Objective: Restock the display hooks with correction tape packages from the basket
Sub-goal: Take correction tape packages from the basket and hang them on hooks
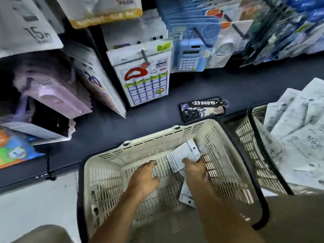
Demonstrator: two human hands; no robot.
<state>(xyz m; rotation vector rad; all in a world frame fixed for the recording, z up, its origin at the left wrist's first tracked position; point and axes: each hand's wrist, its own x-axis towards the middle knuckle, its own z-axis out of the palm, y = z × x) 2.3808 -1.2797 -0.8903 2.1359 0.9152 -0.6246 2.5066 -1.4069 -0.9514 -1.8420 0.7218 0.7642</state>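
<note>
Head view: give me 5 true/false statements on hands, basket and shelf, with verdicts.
1. The right hand holds white packages inside the cream basket. True.
2. The left hand holds a package too. False: its grip is empty, fingers spread over the basket floor.
3. A phone lies on the dark shelf just behind the basket. True.
4. The second basket on the right is bare. False: it is piled with white packages.
5. The blue calculator pack lies in the cream basket. False: it hangs on a display hook above the shelf.
</note>
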